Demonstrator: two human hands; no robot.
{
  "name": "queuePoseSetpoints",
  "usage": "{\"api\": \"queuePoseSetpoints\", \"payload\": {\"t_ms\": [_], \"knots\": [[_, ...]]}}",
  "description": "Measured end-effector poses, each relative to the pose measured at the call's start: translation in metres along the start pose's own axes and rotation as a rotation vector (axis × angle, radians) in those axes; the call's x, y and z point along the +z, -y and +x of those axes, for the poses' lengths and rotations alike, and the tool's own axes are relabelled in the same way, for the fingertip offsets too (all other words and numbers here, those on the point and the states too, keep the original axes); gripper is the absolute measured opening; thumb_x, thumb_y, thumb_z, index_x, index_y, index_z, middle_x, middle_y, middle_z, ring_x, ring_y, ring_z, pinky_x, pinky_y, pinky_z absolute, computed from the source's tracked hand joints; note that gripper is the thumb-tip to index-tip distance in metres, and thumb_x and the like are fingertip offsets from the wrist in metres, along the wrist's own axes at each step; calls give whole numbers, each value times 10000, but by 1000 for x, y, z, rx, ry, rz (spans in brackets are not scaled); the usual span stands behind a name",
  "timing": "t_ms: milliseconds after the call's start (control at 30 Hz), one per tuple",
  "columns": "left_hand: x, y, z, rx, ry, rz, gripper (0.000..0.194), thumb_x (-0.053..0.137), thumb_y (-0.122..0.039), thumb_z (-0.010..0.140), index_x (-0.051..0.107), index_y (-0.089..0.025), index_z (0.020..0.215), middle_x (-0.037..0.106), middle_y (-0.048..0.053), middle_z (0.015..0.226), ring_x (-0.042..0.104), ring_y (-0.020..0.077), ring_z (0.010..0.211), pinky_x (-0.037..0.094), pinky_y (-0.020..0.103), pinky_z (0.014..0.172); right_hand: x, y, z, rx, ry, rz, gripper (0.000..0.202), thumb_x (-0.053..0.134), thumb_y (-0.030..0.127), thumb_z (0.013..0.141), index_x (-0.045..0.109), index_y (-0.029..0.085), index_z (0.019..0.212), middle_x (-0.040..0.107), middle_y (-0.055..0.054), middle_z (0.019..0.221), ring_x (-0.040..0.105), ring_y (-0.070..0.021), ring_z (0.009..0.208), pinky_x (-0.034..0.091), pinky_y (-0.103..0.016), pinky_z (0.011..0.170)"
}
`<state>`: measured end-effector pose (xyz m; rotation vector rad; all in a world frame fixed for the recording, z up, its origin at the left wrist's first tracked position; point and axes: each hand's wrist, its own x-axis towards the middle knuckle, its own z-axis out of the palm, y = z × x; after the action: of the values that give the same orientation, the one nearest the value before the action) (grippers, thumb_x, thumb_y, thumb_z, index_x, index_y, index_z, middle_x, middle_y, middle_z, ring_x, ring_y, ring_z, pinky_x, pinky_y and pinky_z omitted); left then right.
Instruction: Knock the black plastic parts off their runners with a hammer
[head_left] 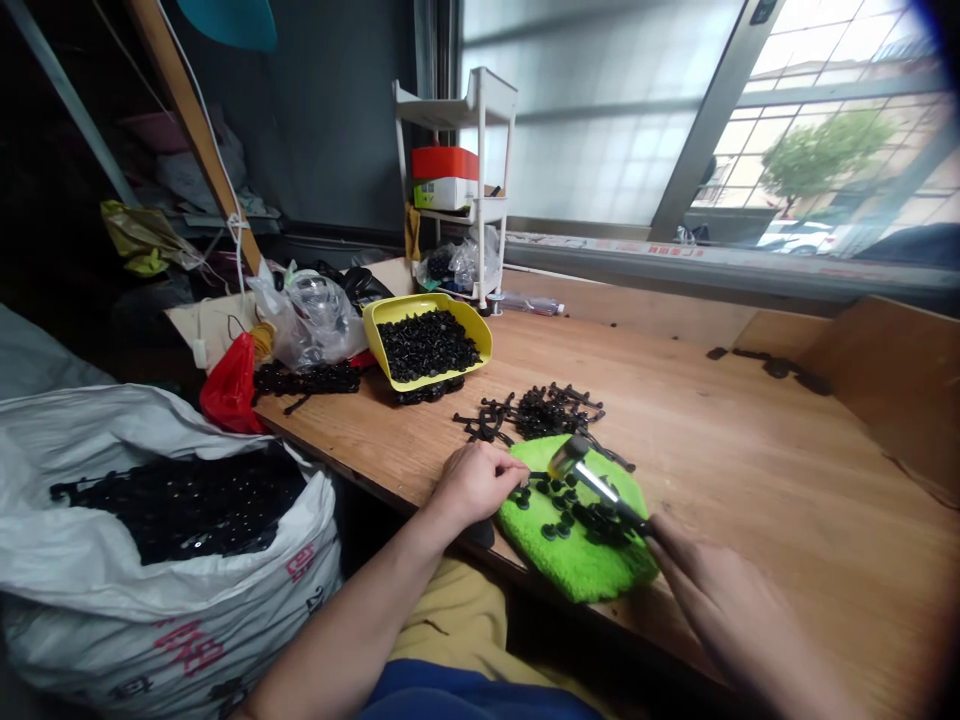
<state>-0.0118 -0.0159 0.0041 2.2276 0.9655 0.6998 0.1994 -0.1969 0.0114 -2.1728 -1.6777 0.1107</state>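
In my right hand (pixel 701 565) is a small hammer (pixel 600 487) with a dark head, a yellow face, a shiny shaft and a black grip. Its head is over the bright green fluffy cloth (pixel 540 555), close to my left fingertips. My left hand (pixel 478 482) is at the cloth's left edge, thumb and fingers pinched on a thin black plastic piece (pixel 538 476). Several round black plastic caps (pixel 555 530) lie on the cloth below the hammer. Behind the cloth, a pile of black plastic strips with knobbed ends (pixel 551 410) rests on the wooden table.
A yellow scoop tray (pixel 485 352) full of black parts stands at the back left, near a clear plastic bag (pixel 311 320) and a red bag (pixel 232 388). A large white sack (pixel 300 600) of black parts stands left of the table (pixel 750 480). A white shelf rack (pixel 481 200) stands behind.
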Motion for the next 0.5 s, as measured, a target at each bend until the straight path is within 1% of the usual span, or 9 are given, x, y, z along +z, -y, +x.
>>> {"api": "queuePoseSetpoints", "payload": {"t_ms": [33,67,133,200,267,333,400,433,500], "knots": [[-1,-1,1,11,6,22,210,553,-347,762,744,-280,817,722,-5,863,638,158,765,422,211,636,0,1,2,8,2,-15,454,269,570,902,595,275,1013,644,-35,797,602,-311,690,430,-352,494],[-3,-2,1,23,13,42,206,550,-336,762,745,-279,793,722,-9,852,635,155,756,415,210,631,0,1,3,9,-3,-21,454,265,576,901,589,277,1012,643,-33,793,601,-309,683,427,-349,492],[-5,-3,2,42,26,75,204,545,-324,761,744,-279,769,721,-11,842,630,155,753,406,213,629,1,3,4,2,-31,-6,445,226,553,921,553,269,1026,641,-28,819,604,-276,714,439,-327,533],[-6,-4,3,52,36,101,199,551,-327,754,743,-282,771,721,-10,833,626,159,751,399,218,629,3,6,4,-15,-35,-10,421,217,523,928,541,260,984,620,-21,725,596,-256,648,420,-309,509],[-7,-4,4,57,42,120,196,556,-337,749,743,-284,770,720,-9,811,621,160,733,391,223,622,3,10,4,-34,-16,-46,402,246,511,910,561,261,927,581,-22,623,572,-271,562,375,-315,450],[-6,-3,4,58,48,131,199,552,-338,750,742,-283,760,718,-7,787,617,160,718,381,225,613,3,14,4,-36,-12,-70,395,265,506,905,573,263,945,588,-33,638,575,-285,573,366,-319,444],[-6,-3,5,53,49,127,197,554,-333,746,743,-283,774,719,-4,792,618,161,725,375,227,612,3,15,3,-30,-27,-55,391,245,480,930,549,261,1042,616,-37,721,594,-269,650,405,-310,499],[-6,-3,5,50,49,121,197,557,-333,742,743,-282,780,719,-2,793,617,161,725,372,227,610,3,15,3,-29,-26,-48,390,241,469,936,541,256,1065,616,-36,720,595,-264,648,412,-307,505],[-6,-4,6,49,49,109,196,561,-336,735,745,-274,769,717,2,762,607,157,691,362,226,595,4,12,3,-35,-5,-50,394,254,461,925,568,245,1023,600,-40,658,581,-273,583,396,-316,464]]}}
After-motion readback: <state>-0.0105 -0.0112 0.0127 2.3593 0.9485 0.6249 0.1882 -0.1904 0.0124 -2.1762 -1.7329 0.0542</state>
